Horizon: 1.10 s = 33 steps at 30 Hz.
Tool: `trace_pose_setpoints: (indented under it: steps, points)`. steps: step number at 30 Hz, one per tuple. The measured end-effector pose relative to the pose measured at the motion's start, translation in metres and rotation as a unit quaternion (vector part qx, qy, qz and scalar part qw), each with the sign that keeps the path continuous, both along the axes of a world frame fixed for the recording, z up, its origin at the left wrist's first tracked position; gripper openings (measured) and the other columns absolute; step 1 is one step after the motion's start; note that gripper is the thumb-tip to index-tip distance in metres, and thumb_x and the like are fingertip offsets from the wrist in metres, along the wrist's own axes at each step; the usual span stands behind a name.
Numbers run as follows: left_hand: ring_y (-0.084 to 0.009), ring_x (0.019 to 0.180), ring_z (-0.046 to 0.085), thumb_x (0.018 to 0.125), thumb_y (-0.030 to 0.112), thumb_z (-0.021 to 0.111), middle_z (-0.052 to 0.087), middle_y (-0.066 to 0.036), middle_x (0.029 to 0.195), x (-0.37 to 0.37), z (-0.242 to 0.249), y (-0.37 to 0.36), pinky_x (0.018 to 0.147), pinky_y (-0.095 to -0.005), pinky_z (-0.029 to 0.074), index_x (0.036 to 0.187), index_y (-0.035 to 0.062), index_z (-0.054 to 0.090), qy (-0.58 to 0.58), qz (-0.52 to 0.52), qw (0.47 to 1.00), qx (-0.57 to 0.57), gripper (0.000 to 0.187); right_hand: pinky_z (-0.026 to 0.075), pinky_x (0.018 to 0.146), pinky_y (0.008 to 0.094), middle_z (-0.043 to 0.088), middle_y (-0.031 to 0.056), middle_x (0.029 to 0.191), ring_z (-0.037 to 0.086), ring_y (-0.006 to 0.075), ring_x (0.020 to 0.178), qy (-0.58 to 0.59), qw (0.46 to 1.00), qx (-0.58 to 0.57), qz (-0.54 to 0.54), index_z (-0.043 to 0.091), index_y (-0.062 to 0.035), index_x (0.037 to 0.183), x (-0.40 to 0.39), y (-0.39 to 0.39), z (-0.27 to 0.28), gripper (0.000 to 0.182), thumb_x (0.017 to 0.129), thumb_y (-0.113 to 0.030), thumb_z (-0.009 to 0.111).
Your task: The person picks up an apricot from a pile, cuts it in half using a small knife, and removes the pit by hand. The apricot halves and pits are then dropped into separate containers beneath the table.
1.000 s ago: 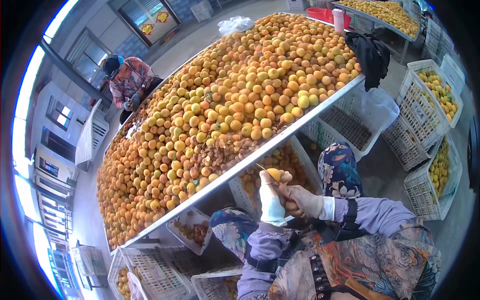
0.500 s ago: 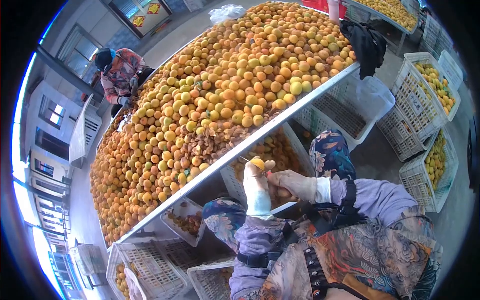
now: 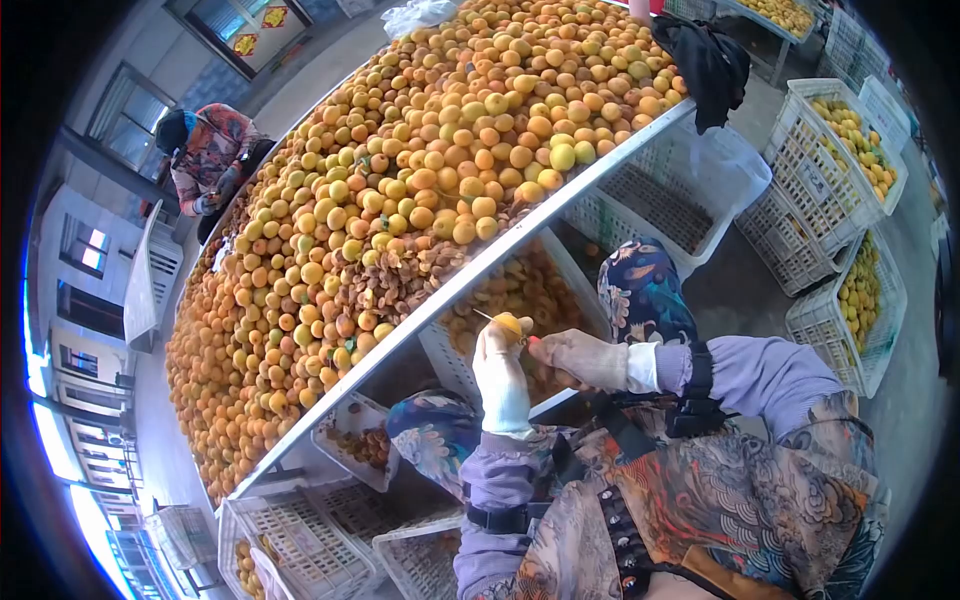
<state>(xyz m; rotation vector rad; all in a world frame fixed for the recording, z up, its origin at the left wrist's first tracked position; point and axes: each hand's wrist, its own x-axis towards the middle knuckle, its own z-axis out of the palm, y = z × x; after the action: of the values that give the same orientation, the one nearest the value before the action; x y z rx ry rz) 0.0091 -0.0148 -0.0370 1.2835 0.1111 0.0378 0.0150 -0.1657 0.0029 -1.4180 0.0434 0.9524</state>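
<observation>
My left hand (image 3: pixel 502 375), in a pale glove, is closed around a yellow-orange apricot (image 3: pixel 512 323) held at its fingertips. Gloved too, my right hand (image 3: pixel 585 358) grips a small tool with a red end (image 3: pixel 534 342) showing beside the apricot. A thin metal tip (image 3: pixel 482 314) sticks out past the fruit on the left; how it joins the red part is hidden. Both hands are over a white crate (image 3: pixel 585 285) of orange fruit pieces, between my knees. In front, a large heap of apricots (image 3: pixel 420 170) covers a raised table with a pale metal edge (image 3: pixel 450 302).
Brown pits or scraps (image 3: pixel 405 275) lie near the table edge. Stacked crates of fruit (image 3: pixel 825 165) stand at right, and more crates (image 3: pixel 300 535) at lower left. A dark cloth (image 3: pixel 705 65) hangs from the table corner. Another person (image 3: pixel 215 155) works across the table.
My right hand has drawn slightly away from the left, showing more of the tool's red end. The view has shifted a little. The other person's hands have lifted from the heap.
</observation>
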Motion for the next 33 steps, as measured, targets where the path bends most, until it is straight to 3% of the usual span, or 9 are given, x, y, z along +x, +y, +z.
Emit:
trace_pose_setpoints:
  steps: [6, 10, 12, 16, 18, 21, 23, 25, 33]
  points:
    - [-0.015, 0.076, 0.053, 0.097, 0.04, 0.042, 0.063, -0.013, 0.094, -0.002, -0.008, -0.005, 0.072, -0.0273, 0.043, 0.102, 0.0032, 0.053, 0.125, 0.02, 0.97, -0.205, 0.039, 0.021, 0.035, 0.0227, 0.037, -0.0048, 0.049, 0.029, 0.0061, 0.038, 0.053, 0.997, 0.051, -0.038, 0.051, -0.0137, 0.077, -0.01, 0.012, -0.032, 0.036, 0.095, -0.044, 0.043]
    - [-0.0145, 0.073, 0.053, 0.096, 0.039, 0.044, 0.063, -0.012, 0.09, -0.001, 0.002, -0.004, 0.069, -0.0273, 0.044, 0.1, 0.0032, 0.054, 0.115, 0.009, 0.979, -0.17, 0.037, 0.019, 0.034, 0.0235, 0.035, -0.0047, 0.048, 0.027, 0.0062, 0.036, 0.013, 0.999, 0.042, -0.032, 0.05, -0.0141, 0.076, -0.006, 0.012, -0.025, 0.037, 0.095, -0.045, 0.042]
    - [-0.0142, 0.07, 0.053, 0.095, 0.039, 0.046, 0.062, -0.011, 0.085, 0.002, 0.003, -0.003, 0.068, -0.0274, 0.044, 0.097, 0.0037, 0.055, 0.063, 0.028, 0.998, 0.012, 0.036, 0.019, 0.034, 0.0244, 0.034, -0.0049, 0.047, 0.026, 0.0066, 0.036, 0.048, 0.998, 0.042, -0.024, 0.05, -0.0127, 0.075, -0.001, 0.013, -0.016, 0.041, 0.094, -0.048, 0.041]
    - [-0.0147, 0.069, 0.054, 0.095, 0.039, 0.046, 0.062, -0.011, 0.081, 0.007, 0.003, -0.005, 0.068, -0.0274, 0.045, 0.094, 0.0031, 0.056, 0.092, 0.042, 0.995, -0.017, 0.037, 0.017, 0.032, 0.0251, 0.031, -0.0056, 0.046, 0.024, 0.0067, 0.033, 0.173, 0.973, 0.152, -0.025, 0.049, -0.0113, 0.075, -0.003, 0.015, -0.02, 0.046, 0.094, -0.052, 0.039]
    - [-0.0157, 0.07, 0.055, 0.095, 0.042, 0.044, 0.062, -0.011, 0.08, 0.008, 0.006, -0.01, 0.068, -0.0273, 0.045, 0.091, 0.0025, 0.055, 0.138, 0.065, 0.975, -0.162, 0.041, 0.017, 0.032, 0.0248, 0.031, -0.0057, 0.046, 0.023, 0.0068, 0.033, 0.171, 0.968, 0.181, -0.023, 0.049, -0.0113, 0.075, -0.006, 0.019, -0.026, 0.047, 0.093, -0.053, 0.039]
    - [-0.0169, 0.07, 0.056, 0.095, 0.046, 0.041, 0.062, -0.011, 0.081, 0.009, 0.016, -0.012, 0.068, -0.0273, 0.045, 0.09, 0.0021, 0.054, 0.174, 0.082, 0.962, -0.196, 0.046, 0.017, 0.032, 0.0236, 0.03, -0.0057, 0.045, 0.024, 0.0063, 0.033, 0.17, 0.958, 0.23, -0.025, 0.048, -0.0102, 0.076, -0.006, 0.025, -0.026, 0.048, 0.093, -0.055, 0.039]
    - [-0.0173, 0.072, 0.057, 0.095, 0.048, 0.04, 0.063, -0.011, 0.083, 0.011, 0.008, -0.009, 0.07, -0.0279, 0.045, 0.092, 0.0022, 0.055, 0.176, 0.078, 0.961, -0.198, 0.049, 0.018, 0.032, 0.0228, 0.03, -0.0056, 0.045, 0.025, 0.0057, 0.032, 0.174, 0.953, 0.248, -0.024, 0.048, -0.0093, 0.075, -0.005, 0.027, -0.025, 0.049, 0.092, -0.055, 0.04]
    - [-0.0199, 0.088, 0.06, 0.093, 0.049, 0.044, 0.061, -0.011, 0.096, 0.009, 0.005, -0.009, 0.086, -0.0353, 0.048, 0.102, 0.003, 0.053, 0.114, 0.094, 0.976, -0.162, 0.048, 0.016, 0.031, 0.025, 0.029, -0.0055, 0.045, 0.023, 0.007, 0.033, 0.155, 0.96, 0.233, -0.031, 0.048, -0.01, 0.077, -0.004, 0.029, -0.027, 0.049, 0.092, -0.056, 0.038]
    - [-0.0233, 0.099, 0.058, 0.094, 0.046, 0.043, 0.058, -0.009, 0.107, 0.006, -0.002, -0.012, 0.095, -0.0423, 0.045, 0.11, 0.0035, 0.05, 0.062, 0.099, 0.968, -0.221, 0.046, 0.018, 0.031, 0.0253, 0.031, -0.0044, 0.046, 0.025, 0.0079, 0.033, 0.134, 0.966, 0.216, -0.053, 0.049, -0.0107, 0.078, -0.006, 0.028, -0.03, 0.05, 0.091, -0.058, 0.039]
